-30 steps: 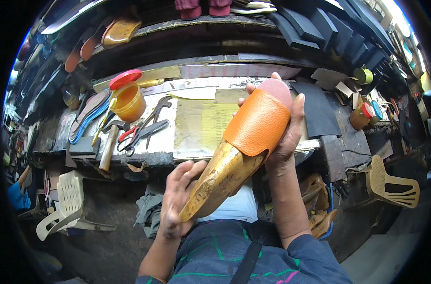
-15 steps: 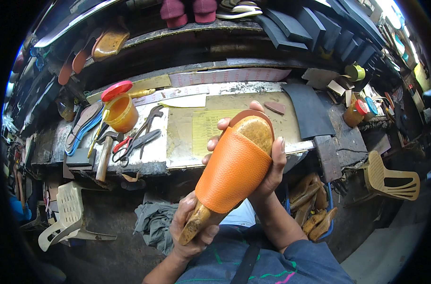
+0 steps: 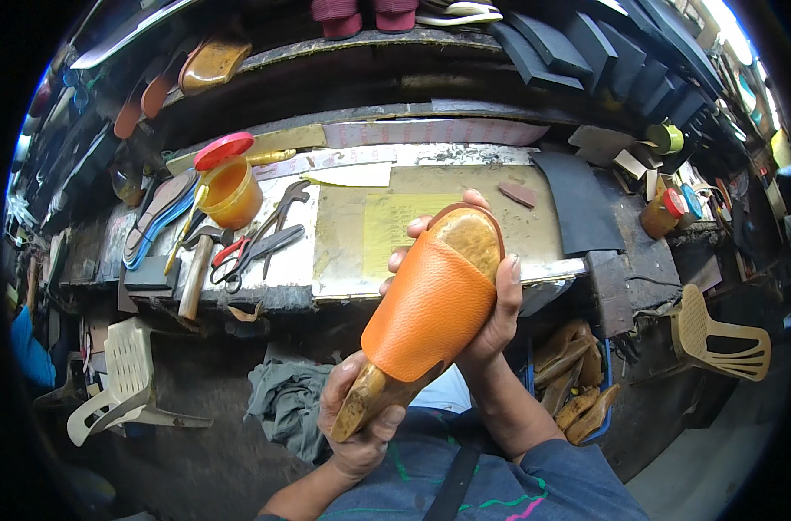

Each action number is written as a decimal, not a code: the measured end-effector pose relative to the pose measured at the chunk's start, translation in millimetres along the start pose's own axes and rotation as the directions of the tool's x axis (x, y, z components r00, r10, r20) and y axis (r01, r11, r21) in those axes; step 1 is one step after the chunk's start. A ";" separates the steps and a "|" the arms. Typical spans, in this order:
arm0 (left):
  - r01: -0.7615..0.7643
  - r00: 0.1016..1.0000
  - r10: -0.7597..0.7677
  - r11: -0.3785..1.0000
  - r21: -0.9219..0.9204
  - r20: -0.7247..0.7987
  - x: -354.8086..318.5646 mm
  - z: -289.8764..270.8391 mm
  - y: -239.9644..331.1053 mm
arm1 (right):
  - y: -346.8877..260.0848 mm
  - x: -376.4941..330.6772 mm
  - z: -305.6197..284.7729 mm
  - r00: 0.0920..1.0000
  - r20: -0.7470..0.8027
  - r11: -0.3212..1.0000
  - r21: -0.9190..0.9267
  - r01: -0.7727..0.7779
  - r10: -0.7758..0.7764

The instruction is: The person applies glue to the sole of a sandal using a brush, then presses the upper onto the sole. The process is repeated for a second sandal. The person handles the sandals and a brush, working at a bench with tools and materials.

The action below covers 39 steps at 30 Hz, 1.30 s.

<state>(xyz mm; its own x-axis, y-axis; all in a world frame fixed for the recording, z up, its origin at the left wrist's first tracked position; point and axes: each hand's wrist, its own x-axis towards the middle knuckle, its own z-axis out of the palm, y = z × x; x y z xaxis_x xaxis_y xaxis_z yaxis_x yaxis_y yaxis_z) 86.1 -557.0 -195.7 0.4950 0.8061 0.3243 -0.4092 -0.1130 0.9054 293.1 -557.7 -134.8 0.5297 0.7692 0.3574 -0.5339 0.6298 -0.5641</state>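
Note:
Between my hands is a wooden shoe last (image 3: 470, 246) with a wide orange leather upper (image 3: 430, 311) wrapped round it. A reddish-brown sole edge shows past the rounded toe, which points up toward the bench. My left hand (image 3: 361, 417) is closed round the narrow heel end of the last, at the lower left. Near the toe, my right hand (image 3: 497, 313) grips the shoe, its thumb along the right side and its fingertips showing beyond the left edge. The palm and the underside of the sole are hidden.
On the workbench (image 3: 282, 291) lie a hammer (image 3: 196, 278), pincers (image 3: 278, 221), scissors (image 3: 261, 253) and an open glue tub (image 3: 232, 195). A black sheet (image 3: 577, 204) lies at the right. Below stand a blue crate of lasts (image 3: 605, 417) and two plastic chairs (image 3: 128, 373).
The shoe has rolled slightly in my hands, so more of the last's side shows below the upper. The bench has shifted a little rightward in view.

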 end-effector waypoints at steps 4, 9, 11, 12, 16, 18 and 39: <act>0.002 1.000 -0.002 1.000 0.010 -0.019 -1.8 3.2 -3.2 | 4.4 -4.6 -3.9 0.999 -0.030 1.000 -0.012 0.023 -0.023; -0.098 0.993 0.082 0.971 0.217 0.083 14.3 -4.2 -5.1 | 3.8 -4.6 -14.2 0.997 -0.070 1.000 -0.019 -0.013 0.011; -0.178 0.979 0.132 0.929 0.325 0.157 30.8 -14.9 -6.4 | -0.6 2.0 -25.2 0.994 -0.094 0.998 -0.013 -0.065 0.064; -0.206 0.970 0.149 0.923 0.325 0.192 39.7 -20.5 -7.5 | -6.5 7.3 -33.8 0.993 -0.095 0.984 -0.158 -0.087 0.073; -0.149 0.989 0.139 0.964 0.219 0.059 58.1 -38.4 -5.1 | -12.9 13.8 -58.3 0.990 -0.111 0.812 -0.568 -0.137 0.089; -0.079 0.995 0.066 0.982 0.171 0.078 60.0 -44.0 -0.5 | -13.9 10.9 -66.7 0.990 -0.118 0.696 -0.705 -0.135 0.072; 0.124 0.985 -0.139 0.983 0.137 0.107 40.4 -53.7 3.6 | 7.5 -13.2 -90.1 0.973 -0.228 0.741 -0.660 -0.122 -0.043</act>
<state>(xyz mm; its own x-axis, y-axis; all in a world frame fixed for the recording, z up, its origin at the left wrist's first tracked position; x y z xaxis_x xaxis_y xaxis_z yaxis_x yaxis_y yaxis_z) 63.4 -493.6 -194.1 0.6261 0.7471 0.2231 -0.2361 -0.0910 0.9675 341.5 -572.9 -210.7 0.6888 0.6962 0.2023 -0.0254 0.3021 -0.9529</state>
